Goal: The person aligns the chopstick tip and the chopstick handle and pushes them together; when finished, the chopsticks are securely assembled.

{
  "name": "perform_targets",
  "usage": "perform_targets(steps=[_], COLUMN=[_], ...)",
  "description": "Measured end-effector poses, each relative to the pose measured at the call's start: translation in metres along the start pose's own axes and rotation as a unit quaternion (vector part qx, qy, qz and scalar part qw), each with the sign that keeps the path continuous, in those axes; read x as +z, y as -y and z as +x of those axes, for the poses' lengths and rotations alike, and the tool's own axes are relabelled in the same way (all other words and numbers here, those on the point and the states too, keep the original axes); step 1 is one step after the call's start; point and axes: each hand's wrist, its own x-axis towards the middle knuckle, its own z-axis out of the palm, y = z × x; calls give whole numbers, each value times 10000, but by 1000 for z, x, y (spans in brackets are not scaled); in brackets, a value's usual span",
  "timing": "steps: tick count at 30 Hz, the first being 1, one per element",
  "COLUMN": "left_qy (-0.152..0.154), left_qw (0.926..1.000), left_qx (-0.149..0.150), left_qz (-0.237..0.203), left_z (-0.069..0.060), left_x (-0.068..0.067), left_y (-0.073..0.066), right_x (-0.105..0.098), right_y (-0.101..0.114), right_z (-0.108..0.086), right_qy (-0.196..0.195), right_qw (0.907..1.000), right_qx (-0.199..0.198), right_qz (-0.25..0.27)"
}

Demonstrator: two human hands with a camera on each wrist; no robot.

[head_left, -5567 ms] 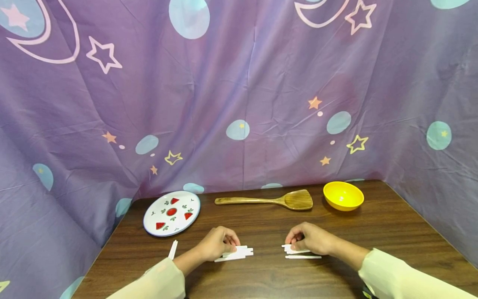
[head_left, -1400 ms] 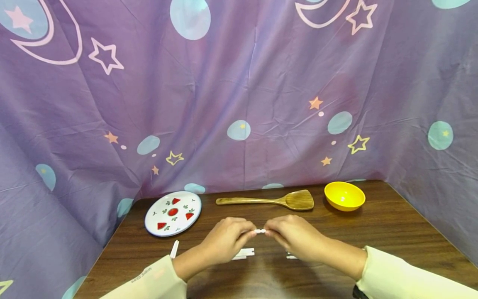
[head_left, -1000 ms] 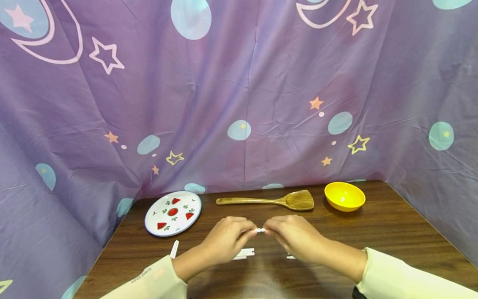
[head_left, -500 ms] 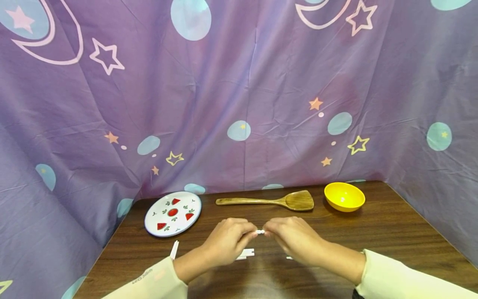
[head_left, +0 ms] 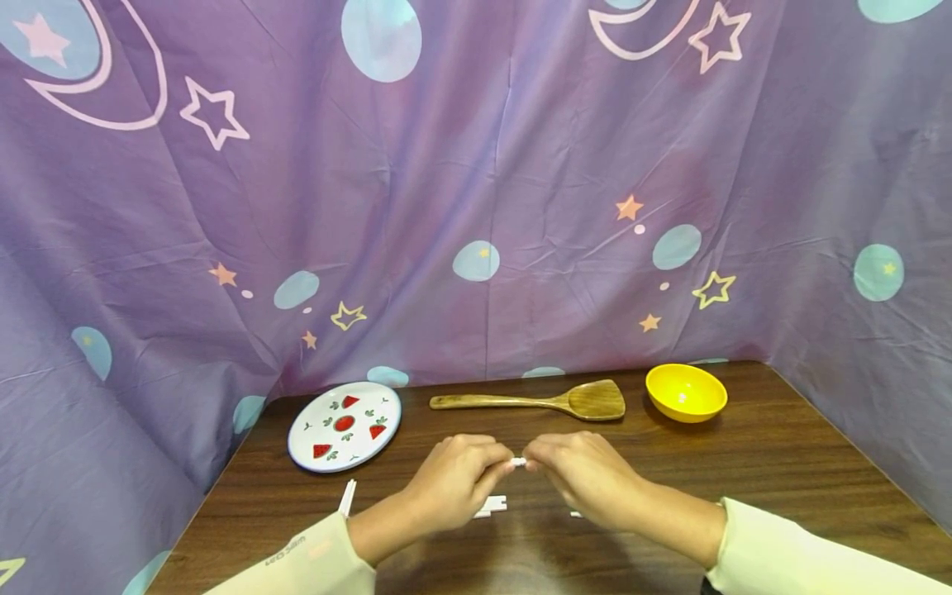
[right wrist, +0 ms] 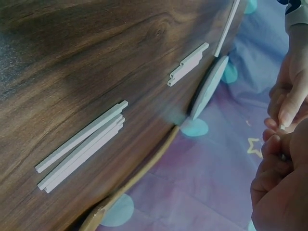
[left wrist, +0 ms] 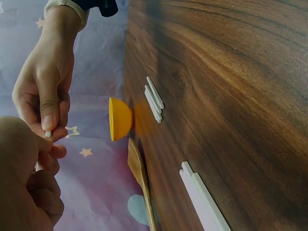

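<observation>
In the head view the left hand (head_left: 457, 479) and the right hand (head_left: 587, 478) meet fingertip to fingertip above the table. Between them a small white piece (head_left: 518, 462) is pinched from both sides; most of it is hidden by the fingers. Below the left hand lies a group of white sticks (head_left: 492, 503), partly covered by it. Under the right hand only the end of a white stick (head_left: 576, 514) shows; the right wrist view reveals several white sticks (right wrist: 82, 147) lying there side by side, with the other group (right wrist: 187, 65) farther off.
A white plate with red fruit patterns (head_left: 327, 446) stands at the back left, with a few white sticks (head_left: 347, 497) in front of it. A wooden spatula (head_left: 491, 402) lies along the back, and a yellow bowl (head_left: 686, 394) stands at the back right. A purple curtain (head_left: 416, 182) hangs behind.
Since the earliest frame both hands have risen from the stick groups and come together at the middle, pinching a small white piece. Over the last second they have barely moved.
</observation>
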Motion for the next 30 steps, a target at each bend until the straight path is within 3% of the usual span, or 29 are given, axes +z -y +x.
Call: perform_targets(steps=[30], left_qy=[-216], left_qw=[9993], left_qx=[117], left_qz=[294], left_z=[-1], left_x=[6], left_y=[0], right_x=[9], right_y=[1], right_z=[-1], right_qy=[-323], right_qw=[9994], right_qx=[-27], right_qz=[-143])
